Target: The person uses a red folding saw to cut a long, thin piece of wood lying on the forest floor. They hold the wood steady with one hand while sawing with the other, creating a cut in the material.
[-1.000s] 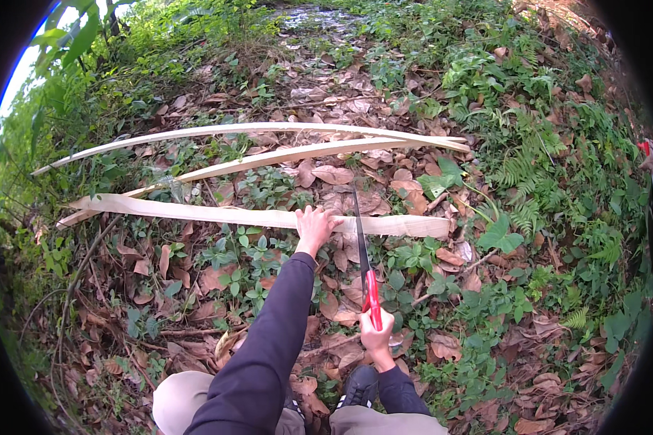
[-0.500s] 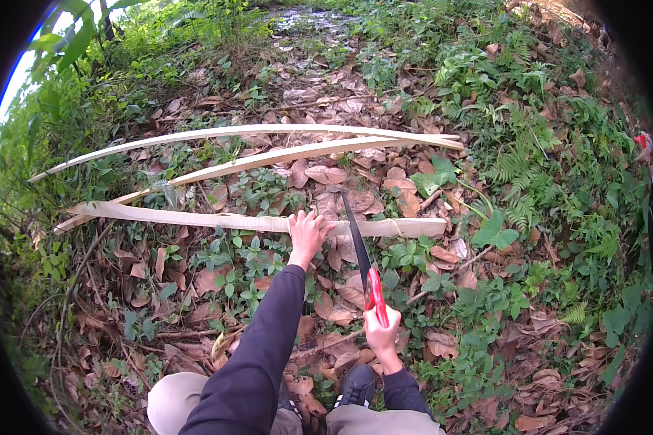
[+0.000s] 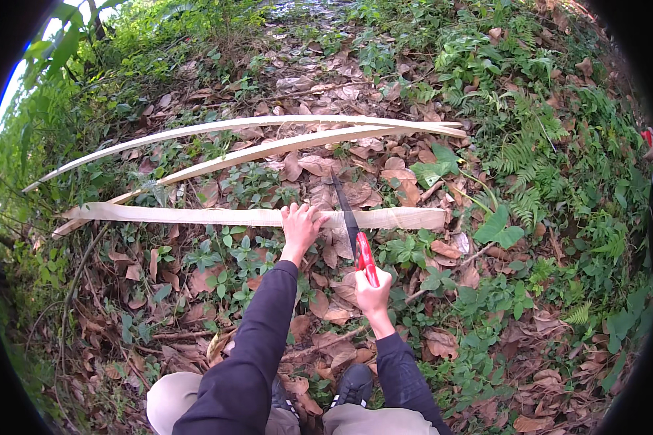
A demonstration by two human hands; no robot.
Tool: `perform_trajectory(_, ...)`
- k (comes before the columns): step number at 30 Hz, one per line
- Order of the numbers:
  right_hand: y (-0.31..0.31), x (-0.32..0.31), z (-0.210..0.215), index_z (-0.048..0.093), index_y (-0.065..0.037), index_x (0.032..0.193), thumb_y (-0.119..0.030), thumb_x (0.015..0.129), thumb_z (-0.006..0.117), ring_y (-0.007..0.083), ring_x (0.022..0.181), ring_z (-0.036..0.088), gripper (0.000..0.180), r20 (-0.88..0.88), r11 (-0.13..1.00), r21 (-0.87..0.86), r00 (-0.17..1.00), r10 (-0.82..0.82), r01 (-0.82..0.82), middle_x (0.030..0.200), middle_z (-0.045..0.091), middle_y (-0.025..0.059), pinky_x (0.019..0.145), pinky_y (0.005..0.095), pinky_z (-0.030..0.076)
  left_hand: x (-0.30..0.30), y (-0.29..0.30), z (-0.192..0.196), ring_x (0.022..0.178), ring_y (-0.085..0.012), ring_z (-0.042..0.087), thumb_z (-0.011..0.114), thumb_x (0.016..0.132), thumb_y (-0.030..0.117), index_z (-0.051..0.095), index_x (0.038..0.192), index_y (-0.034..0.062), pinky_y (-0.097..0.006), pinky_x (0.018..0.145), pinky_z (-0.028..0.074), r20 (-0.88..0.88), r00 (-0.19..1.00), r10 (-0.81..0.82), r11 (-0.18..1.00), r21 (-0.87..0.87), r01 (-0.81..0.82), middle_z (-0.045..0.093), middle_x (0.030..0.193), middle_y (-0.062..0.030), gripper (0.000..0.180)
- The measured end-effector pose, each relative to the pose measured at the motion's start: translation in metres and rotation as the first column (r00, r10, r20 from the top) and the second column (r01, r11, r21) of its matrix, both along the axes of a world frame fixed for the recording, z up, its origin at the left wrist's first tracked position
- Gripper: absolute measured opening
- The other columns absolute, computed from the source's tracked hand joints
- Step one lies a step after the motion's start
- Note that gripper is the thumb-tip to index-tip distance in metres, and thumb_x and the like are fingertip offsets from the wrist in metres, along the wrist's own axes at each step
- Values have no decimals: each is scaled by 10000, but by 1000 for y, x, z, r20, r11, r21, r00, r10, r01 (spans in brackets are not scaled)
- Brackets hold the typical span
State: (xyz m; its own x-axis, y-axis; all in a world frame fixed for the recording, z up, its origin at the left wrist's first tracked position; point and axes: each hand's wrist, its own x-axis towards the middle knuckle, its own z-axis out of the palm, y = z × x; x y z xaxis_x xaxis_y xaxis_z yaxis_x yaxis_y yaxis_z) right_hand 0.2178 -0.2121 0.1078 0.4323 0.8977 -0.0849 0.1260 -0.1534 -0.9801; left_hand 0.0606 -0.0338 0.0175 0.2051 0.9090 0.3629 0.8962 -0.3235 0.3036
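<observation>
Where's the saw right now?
In the head view, the red-handled saw is just right of centre, held in the right hand, its blade across the nearest pale wooden strip, right of the left hand.

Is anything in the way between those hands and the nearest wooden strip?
Nothing visible is. The left hand rests directly on the wooden strip, and the saw in the right hand crosses it with nothing seen in between.

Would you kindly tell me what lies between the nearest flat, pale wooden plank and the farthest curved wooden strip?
The head view shows another long wooden strip, dry brown leaves, low green plants and a dark metal saw tip.
</observation>
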Motion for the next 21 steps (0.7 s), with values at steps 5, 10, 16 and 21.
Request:
perform_trajectory(5,3,-28,6,542,-7,630,-103,810,680,130,470,513,246,112,999,31,994,16,-19,516,533,49,482,342,387,-7,-8,-3,1004,-253,553,630,885,550,726,987,150,-439,916,337,-17,1000,-24,998,-58,23,664,980,-45,423)
perform_trajectory(10,-5,-23,-3,567,-8,642,-119,803,686,154,468,531,230,123,999,32,992,20,-24,521,551,62,490,343,395,-8,-4,1,1014,-256,543,639,880,544,716,1023,147,-460,925,334,-20,1000,-7,999,-37,6,631,992,-51,429)
perform_trajectory(16,-34,-23,13,538,-13,634,-62,798,670,109,473,493,216,104,1000,7,994,-20,19,530,534,26,480,324,373,0,-22,-4,1059,-266,529,641,872,558,697,1054,183,-493,937,339,-80,996,26,1000,6,-25,614,1062,-33,420)
perform_trajectory(21,-135,-17,29,526,-25,620,-62,770,667,108,463,492,209,215,999,8,975,46,-49,509,505,28,473,307,381,-8,2,5,1011,-239,599,595,903,576,714,1051,188,-477,884,378,-64,998,-26,989,-148,16,679,1016,-24,432)
